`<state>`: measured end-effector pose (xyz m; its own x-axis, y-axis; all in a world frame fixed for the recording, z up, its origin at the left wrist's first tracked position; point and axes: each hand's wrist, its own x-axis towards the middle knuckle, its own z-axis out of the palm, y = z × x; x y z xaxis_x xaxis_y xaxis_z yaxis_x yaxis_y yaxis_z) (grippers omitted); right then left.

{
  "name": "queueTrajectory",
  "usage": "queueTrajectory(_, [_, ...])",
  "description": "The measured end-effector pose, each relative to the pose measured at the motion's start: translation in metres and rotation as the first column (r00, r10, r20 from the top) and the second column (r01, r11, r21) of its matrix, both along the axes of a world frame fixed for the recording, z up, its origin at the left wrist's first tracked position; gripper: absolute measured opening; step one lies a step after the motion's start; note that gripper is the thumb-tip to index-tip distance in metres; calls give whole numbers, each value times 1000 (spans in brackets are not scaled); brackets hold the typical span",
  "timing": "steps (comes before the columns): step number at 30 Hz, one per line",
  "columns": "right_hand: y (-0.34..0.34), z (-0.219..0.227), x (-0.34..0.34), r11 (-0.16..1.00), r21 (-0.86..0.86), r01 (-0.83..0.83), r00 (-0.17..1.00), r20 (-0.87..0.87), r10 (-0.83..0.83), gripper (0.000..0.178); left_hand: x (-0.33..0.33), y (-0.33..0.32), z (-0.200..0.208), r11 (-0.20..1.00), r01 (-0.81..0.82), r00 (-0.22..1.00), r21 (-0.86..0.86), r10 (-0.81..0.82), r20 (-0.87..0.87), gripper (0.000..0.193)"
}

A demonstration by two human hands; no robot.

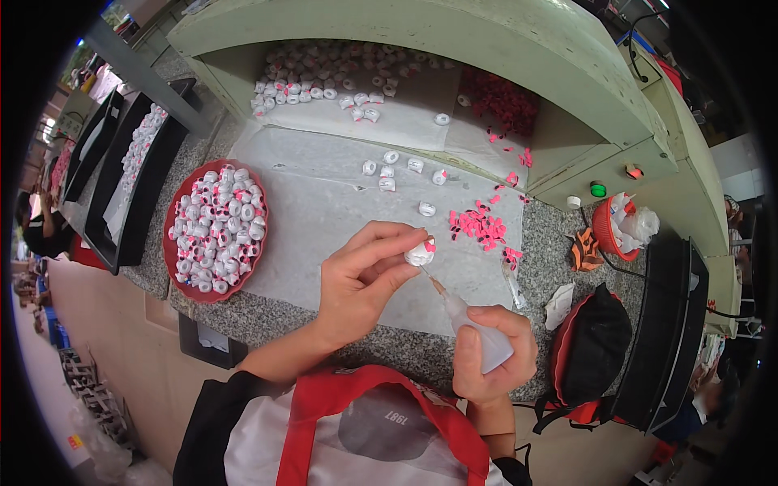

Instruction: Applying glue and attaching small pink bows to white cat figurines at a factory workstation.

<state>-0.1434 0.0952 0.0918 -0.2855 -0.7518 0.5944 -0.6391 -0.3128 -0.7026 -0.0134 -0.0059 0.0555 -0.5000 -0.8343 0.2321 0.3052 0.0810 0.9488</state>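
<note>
Between the thumb and fingers of my left hand (362, 275) is a small white figurine head (419, 253) with a pink piece on it. My right hand (496, 354) is wrapped round a translucent squeeze bottle (478, 328), its thin nozzle tip at the underside of the head. Beyond my hands, several similar white heads (416, 165) stand on the white paper sheet (324, 219). To their right lies a loose heap of small pink and dark pieces (480, 228).
On the left, a red scalloped tray (172, 243) is piled with white and pink heads. A pale green shelf unit (405, 24) overhangs the far side, more heads and pink pieces inside. At right sit a red basket (601, 228), a black bag (600, 344) and a black tray (660, 348).
</note>
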Motion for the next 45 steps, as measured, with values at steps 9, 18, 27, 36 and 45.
queueTrajectory(9, [-1,-3,0,999,-21,26,999,20,-26,22,-1,1,1,999,23,998,50,-20,-65,33])
queueTrajectory(18, [1,-4,-1,999,-52,0,999,38,2,22,1,-1,1,943,143,984,299,-104,-142,35])
queueTrajectory(27, [3,-4,-5,998,-55,7,1000,21,-6,23,2,0,2,932,141,984,335,-93,-153,35])
queueTrajectory(36, [4,-2,-5,998,-54,-17,1000,-2,17,25,1,0,2,938,158,980,307,-110,-169,35])
queueTrajectory(45, [2,1,-4,998,-52,-42,999,-4,42,26,2,-1,1,943,168,977,289,-120,-177,36])
